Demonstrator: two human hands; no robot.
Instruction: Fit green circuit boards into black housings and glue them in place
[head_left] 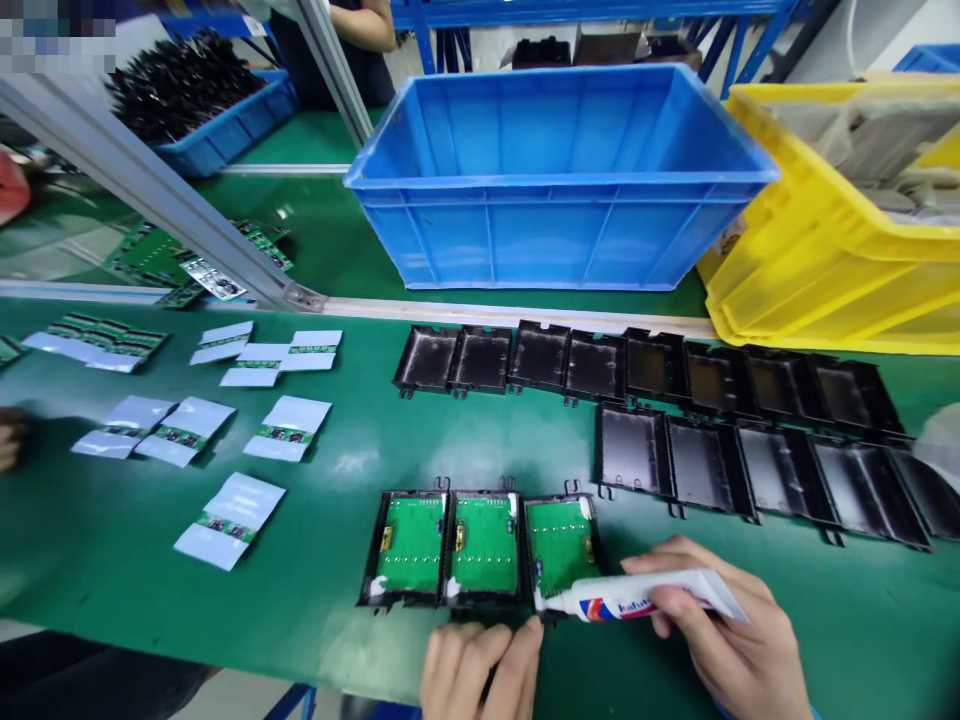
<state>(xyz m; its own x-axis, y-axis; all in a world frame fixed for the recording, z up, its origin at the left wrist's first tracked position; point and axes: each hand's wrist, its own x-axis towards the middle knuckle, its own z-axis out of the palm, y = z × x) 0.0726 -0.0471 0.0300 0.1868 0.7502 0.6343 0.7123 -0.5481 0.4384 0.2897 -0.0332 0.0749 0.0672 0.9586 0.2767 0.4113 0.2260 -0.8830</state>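
Fingers of the right hand (739, 640) curl around a white adhesive tube (637, 598), whose nozzle touches the near left corner of the black tray with a green board (561, 548) just ahead of both hands. The left hand (480, 668) rests half-closed on the green mat (337, 600), fingertips touching that tray's near edge, holding nothing. Two more filled trays (446, 545) sit side by side to the left of it. Beyond the right hand lie rows of empty black housings (750, 420). Farther left of the left hand, white packets (229, 520) are scattered. Behind everything stand a blue bin (555, 180) and a yellow bin (825, 260).
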